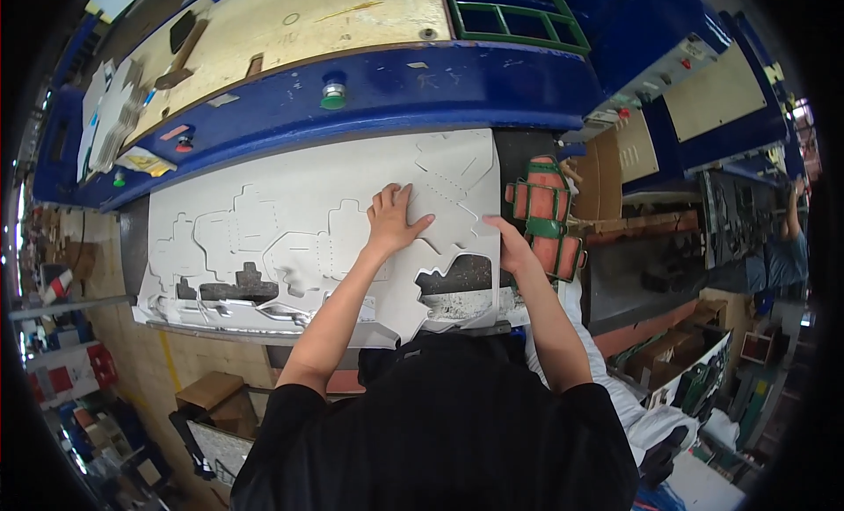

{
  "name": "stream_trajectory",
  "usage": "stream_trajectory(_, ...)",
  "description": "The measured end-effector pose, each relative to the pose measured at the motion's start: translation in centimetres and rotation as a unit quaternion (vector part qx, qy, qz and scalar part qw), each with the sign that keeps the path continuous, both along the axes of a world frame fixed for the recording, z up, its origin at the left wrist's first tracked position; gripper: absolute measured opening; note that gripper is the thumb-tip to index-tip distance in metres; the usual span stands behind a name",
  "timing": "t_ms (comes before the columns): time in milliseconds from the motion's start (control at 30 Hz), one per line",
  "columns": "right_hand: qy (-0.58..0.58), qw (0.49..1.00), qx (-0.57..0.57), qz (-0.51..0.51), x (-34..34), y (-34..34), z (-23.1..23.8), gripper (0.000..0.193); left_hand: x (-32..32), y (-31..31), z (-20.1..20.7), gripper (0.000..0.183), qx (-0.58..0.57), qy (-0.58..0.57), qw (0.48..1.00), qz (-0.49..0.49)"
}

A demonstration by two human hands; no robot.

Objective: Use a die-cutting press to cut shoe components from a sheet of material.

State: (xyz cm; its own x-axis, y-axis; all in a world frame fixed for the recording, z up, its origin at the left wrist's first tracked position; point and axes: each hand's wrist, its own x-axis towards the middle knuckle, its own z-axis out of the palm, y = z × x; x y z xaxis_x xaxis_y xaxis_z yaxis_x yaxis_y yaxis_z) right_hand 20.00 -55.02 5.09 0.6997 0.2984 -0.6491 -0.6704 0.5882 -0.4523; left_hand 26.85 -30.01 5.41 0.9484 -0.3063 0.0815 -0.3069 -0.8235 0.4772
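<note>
A large white die-cut cardboard sheet (pixel 308 168) lies in front of me, with cut outlines and creases of box shapes across it. Openings show along its near side, where parts of the sheet are gone and the dark surface beneath appears. My left hand (pixel 391 221) rests on the sheet right of its middle, palm down, fingers spread. At the sheet's right edge, my right hand (pixel 513 247) grips the border with the thumb on top; its other fingers are mostly hidden. Just right of that hand is a pink block form with green bands (pixel 547 216).
Beyond the sheet runs a blue machine bed (pixel 387 84) with a green button (pixel 333 96) and a red button (pixel 184 144). A hammer (pixel 180 61) and stacked cardboard pieces (pixel 110 115) lie at far left. A green divided frame (pixel 519 23) is at the back. Another person (pixel 785 251) stands far right.
</note>
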Motion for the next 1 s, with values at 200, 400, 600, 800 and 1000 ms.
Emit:
stream_trajectory(200,-0.069,0.995,0.065,0.010,0.2,0.0,-3.6,0.037,4.7,1.6,0.3,0.064,-0.115,0.249,0.961,0.025)
stream_trajectory(400,-0.016,0.999,-0.037,0.015,-0.6,-0.7,-2.6,0.037,8.1,2.3,-0.7,0.032,-0.213,0.341,0.916,0.001)
stream_trajectory(600,-0.074,0.981,-0.172,0.053,-0.6,-1.5,-0.8,0.029,8.1,2.0,-2.9,0.021,-0.335,0.296,0.883,0.142)
stream_trajectory(800,-0.072,0.938,-0.326,0.089,-0.8,-0.7,-1.0,0.023,8.5,4.0,-3.4,0.014,-0.564,0.332,0.720,0.230)
stream_trajectory(1000,-0.196,0.518,-0.828,0.083,-0.4,1.3,3.6,0.034,8.1,5.0,-3.0,0.013,-0.488,0.296,0.779,0.262)
